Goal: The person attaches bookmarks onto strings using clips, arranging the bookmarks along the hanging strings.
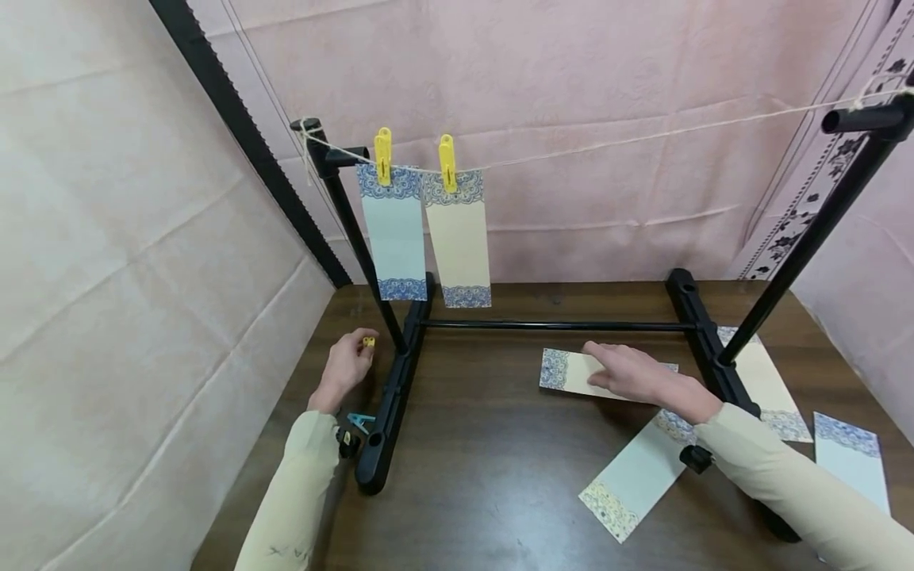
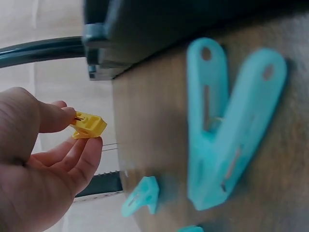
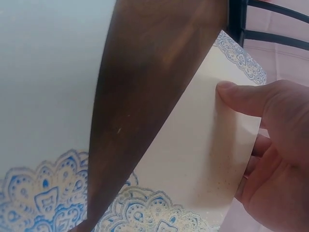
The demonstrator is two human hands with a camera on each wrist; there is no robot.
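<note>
My left hand [image 1: 346, 366], left of the stand, pinches a yellow clothespin [image 2: 88, 124] between thumb and fingers. Turquoise clothespins [image 2: 231, 121] lie on the table close to that wrist. On the right, my right hand [image 1: 628, 371] grips a cream card [image 3: 193, 145] with patterned ends, thumb on its face and fingers behind. Two cards hang side by side from a string [image 1: 607, 147]: a pale blue card [image 1: 393, 234] and a cream card [image 1: 458, 242]. A yellow clothespin [image 1: 383, 155] fastens the first and another yellow clothespin [image 1: 447, 162] the second.
A black stand [image 1: 557, 325] carries the string between two uprights. A pale blue card [image 1: 639, 472] lies below my right hand. By the stand's right foot are a cream card [image 1: 764, 381] and another pale blue card [image 1: 850, 460]. Pink cloth [image 1: 571, 71] hangs behind.
</note>
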